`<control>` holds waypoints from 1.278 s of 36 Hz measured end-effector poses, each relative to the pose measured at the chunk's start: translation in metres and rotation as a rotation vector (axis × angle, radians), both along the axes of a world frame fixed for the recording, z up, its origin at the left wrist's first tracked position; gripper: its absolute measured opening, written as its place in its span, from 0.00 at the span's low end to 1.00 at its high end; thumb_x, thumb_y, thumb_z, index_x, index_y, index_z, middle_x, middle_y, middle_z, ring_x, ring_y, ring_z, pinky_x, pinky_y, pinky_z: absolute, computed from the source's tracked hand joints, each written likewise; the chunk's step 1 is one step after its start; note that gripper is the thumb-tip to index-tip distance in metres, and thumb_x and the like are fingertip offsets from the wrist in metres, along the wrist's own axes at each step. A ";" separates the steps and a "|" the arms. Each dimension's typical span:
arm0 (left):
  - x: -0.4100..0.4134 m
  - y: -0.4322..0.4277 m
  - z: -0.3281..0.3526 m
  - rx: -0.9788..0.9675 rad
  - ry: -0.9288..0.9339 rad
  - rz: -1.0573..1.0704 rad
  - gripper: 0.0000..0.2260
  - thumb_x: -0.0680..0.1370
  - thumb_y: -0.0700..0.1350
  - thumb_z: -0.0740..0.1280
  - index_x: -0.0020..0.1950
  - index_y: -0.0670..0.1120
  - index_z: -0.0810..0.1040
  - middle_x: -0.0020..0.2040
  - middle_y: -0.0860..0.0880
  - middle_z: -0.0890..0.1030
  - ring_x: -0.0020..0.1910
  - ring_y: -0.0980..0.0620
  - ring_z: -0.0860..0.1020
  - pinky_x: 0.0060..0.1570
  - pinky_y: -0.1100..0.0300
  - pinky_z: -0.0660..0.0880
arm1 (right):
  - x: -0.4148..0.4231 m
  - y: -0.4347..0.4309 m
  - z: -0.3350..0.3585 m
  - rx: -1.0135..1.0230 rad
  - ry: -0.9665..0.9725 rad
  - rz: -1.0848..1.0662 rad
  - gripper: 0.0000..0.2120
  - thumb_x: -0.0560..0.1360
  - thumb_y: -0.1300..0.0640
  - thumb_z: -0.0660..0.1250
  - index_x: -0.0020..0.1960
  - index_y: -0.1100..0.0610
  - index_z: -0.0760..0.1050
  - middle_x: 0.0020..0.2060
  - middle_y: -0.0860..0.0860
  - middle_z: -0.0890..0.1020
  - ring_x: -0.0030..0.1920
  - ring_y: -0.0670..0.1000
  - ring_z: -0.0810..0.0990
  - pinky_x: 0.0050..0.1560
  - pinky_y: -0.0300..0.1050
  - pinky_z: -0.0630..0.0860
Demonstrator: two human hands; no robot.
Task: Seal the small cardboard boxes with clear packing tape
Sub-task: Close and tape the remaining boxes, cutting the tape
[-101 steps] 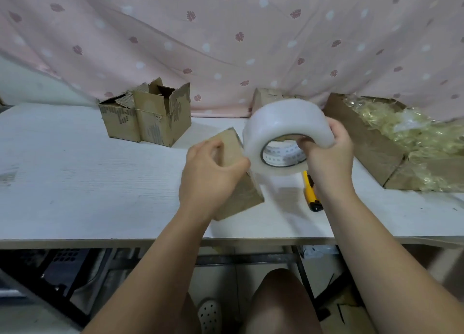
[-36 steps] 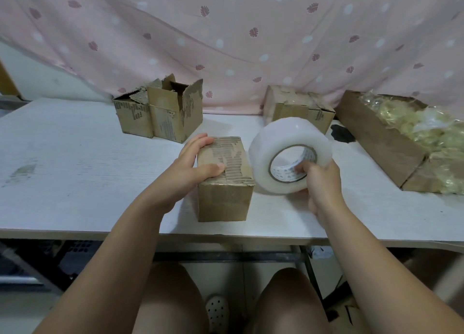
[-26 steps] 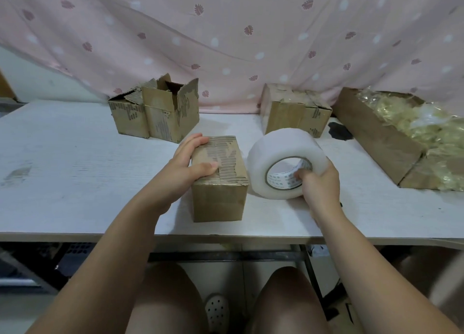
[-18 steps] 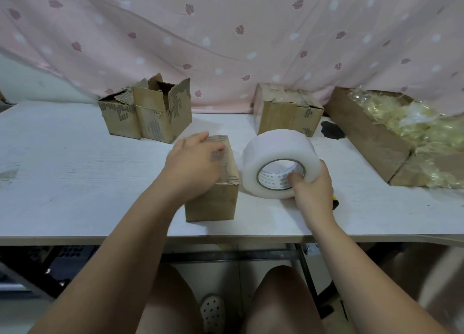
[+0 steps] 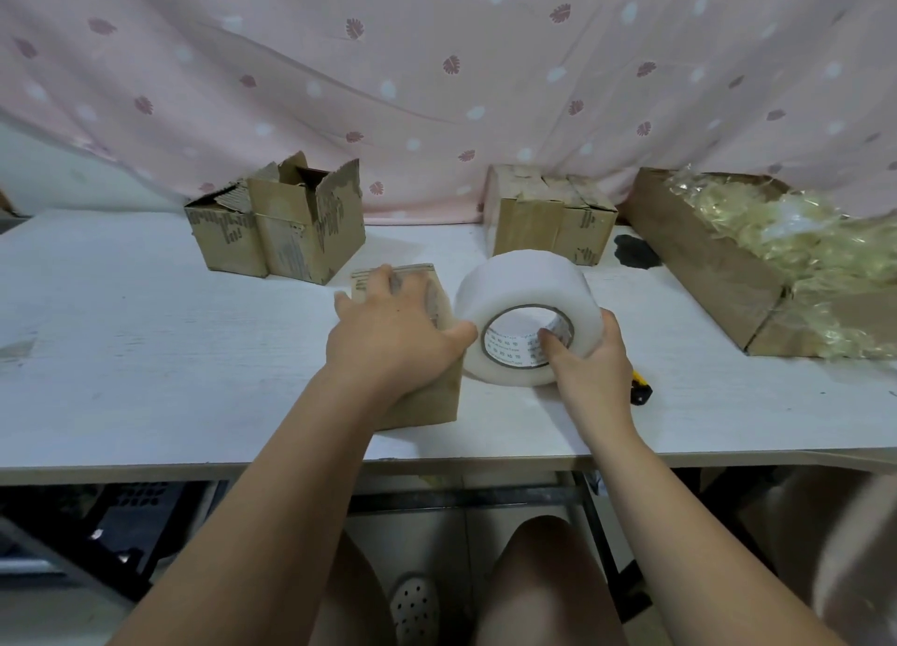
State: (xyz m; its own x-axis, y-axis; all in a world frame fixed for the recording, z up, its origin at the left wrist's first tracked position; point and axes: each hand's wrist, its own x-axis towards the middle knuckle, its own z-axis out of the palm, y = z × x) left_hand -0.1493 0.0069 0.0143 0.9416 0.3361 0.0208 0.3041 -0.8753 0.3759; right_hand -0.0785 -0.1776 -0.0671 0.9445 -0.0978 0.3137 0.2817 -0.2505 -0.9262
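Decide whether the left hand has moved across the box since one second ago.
Yes. Against the small box resting on the table, the left hand has slid right: from the box's left edge to covering its top, thumb near the tape roll.

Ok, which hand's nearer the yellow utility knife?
Right. The right hand, gripping the white tape roll, is beside the yellow utility knife; the left hand holds the brown cardboard box farther left.

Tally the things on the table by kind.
Small cardboard boxes: 4
Tape roll: 1
Yellow cutter: 1
Large carton of plastic filler: 1
Total: 7
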 end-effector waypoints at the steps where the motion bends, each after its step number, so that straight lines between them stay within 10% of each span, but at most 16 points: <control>1: 0.000 0.000 0.000 0.011 0.011 -0.002 0.38 0.71 0.71 0.59 0.76 0.56 0.55 0.78 0.52 0.51 0.74 0.35 0.54 0.63 0.43 0.66 | 0.000 0.000 0.000 0.000 0.003 0.001 0.15 0.73 0.55 0.73 0.57 0.51 0.71 0.41 0.42 0.79 0.40 0.31 0.76 0.35 0.26 0.70; 23: -0.006 0.004 -0.010 -0.635 -0.467 -0.019 0.32 0.63 0.60 0.69 0.67 0.60 0.67 0.59 0.58 0.70 0.53 0.59 0.72 0.42 0.64 0.70 | 0.001 0.002 0.026 0.326 -0.040 -0.048 0.08 0.75 0.56 0.71 0.46 0.43 0.75 0.40 0.40 0.82 0.42 0.36 0.79 0.44 0.36 0.72; 29: -0.012 0.008 -0.016 -0.823 -0.551 0.026 0.24 0.63 0.58 0.70 0.58 0.66 0.69 0.55 0.67 0.70 0.57 0.61 0.72 0.57 0.51 0.75 | 0.002 0.010 0.050 0.425 -0.062 0.061 0.08 0.75 0.56 0.72 0.50 0.45 0.76 0.39 0.36 0.83 0.43 0.35 0.80 0.41 0.29 0.73; 33: -0.014 0.011 -0.020 -0.889 -0.596 0.047 0.26 0.63 0.57 0.70 0.60 0.64 0.70 0.55 0.69 0.70 0.58 0.59 0.73 0.57 0.48 0.76 | 0.003 0.021 0.055 0.534 0.093 0.152 0.12 0.75 0.59 0.72 0.56 0.49 0.77 0.50 0.47 0.83 0.54 0.48 0.81 0.54 0.48 0.79; 37: -0.017 0.013 -0.026 -0.949 -0.646 0.034 0.24 0.62 0.58 0.70 0.57 0.66 0.71 0.54 0.70 0.72 0.59 0.52 0.76 0.56 0.46 0.77 | -0.001 0.031 0.056 0.652 0.251 0.278 0.13 0.74 0.59 0.72 0.55 0.46 0.76 0.51 0.50 0.84 0.53 0.51 0.83 0.47 0.48 0.82; 46: -0.016 0.013 -0.045 -1.080 -0.697 -0.002 0.24 0.68 0.53 0.65 0.63 0.61 0.68 0.59 0.66 0.70 0.50 0.78 0.71 0.41 0.77 0.72 | -0.003 0.047 0.066 0.603 0.331 0.454 0.14 0.74 0.60 0.72 0.58 0.52 0.77 0.46 0.48 0.85 0.44 0.46 0.84 0.35 0.40 0.78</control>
State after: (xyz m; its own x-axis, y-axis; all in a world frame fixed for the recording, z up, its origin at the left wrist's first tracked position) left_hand -0.1656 0.0199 -0.0309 0.8423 0.4893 0.2260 -0.2433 -0.0289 0.9695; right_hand -0.0819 -0.1308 -0.0013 0.9671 0.2527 0.0281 -0.0750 0.3891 -0.9181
